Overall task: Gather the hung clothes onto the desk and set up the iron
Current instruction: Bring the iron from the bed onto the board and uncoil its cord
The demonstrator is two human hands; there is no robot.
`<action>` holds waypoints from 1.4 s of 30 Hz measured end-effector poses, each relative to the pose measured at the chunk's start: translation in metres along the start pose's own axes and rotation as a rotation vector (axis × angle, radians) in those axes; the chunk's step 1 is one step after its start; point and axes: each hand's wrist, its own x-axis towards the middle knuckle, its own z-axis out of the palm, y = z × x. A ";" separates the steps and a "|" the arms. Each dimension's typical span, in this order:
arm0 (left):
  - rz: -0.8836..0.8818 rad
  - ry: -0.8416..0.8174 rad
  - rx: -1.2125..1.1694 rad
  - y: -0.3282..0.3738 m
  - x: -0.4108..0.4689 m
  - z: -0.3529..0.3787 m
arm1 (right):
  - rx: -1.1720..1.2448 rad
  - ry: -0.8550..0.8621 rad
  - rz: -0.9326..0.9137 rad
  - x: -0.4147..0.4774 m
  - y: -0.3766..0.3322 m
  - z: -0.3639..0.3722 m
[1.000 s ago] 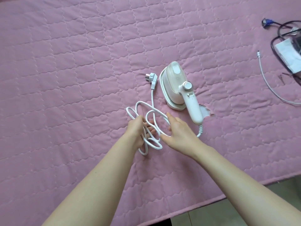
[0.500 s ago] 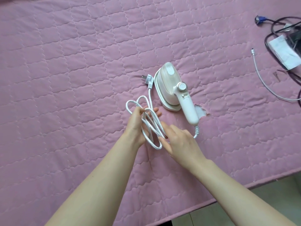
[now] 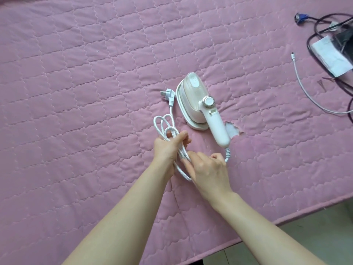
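Pink quilted cover (image 3: 95, 92), white iron (image 3: 194, 100) lying on it beyond my hands, plug (image 3: 169, 93) beside it, my left hand (image 3: 166, 148) gripping the looped cord (image 3: 158, 123), my right hand (image 3: 208, 169) pinching the same cord.

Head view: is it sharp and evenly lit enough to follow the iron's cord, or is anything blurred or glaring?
Head view: soft, even light, no glare on the iron; the cord loops read clearly above the left hand; fingers of the right hand smear slightly, so their grip is unclear.
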 end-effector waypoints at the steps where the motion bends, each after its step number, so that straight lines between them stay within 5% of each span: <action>1: 0.005 0.024 0.011 0.001 0.002 0.002 | 0.003 -0.004 0.012 0.001 -0.002 0.000; 7: 0.068 0.196 0.055 0.009 0.014 0.009 | 0.042 -0.062 0.015 0.009 0.005 -0.019; 15: 0.264 0.212 0.286 0.017 0.034 0.028 | 0.086 0.108 0.104 0.033 0.031 -0.056; 26: 0.135 0.221 0.335 0.015 0.060 0.035 | 0.536 -0.300 0.612 0.079 0.043 -0.044; 42: 0.148 0.140 0.422 0.017 0.050 0.034 | 0.838 -0.347 0.722 0.094 0.041 -0.053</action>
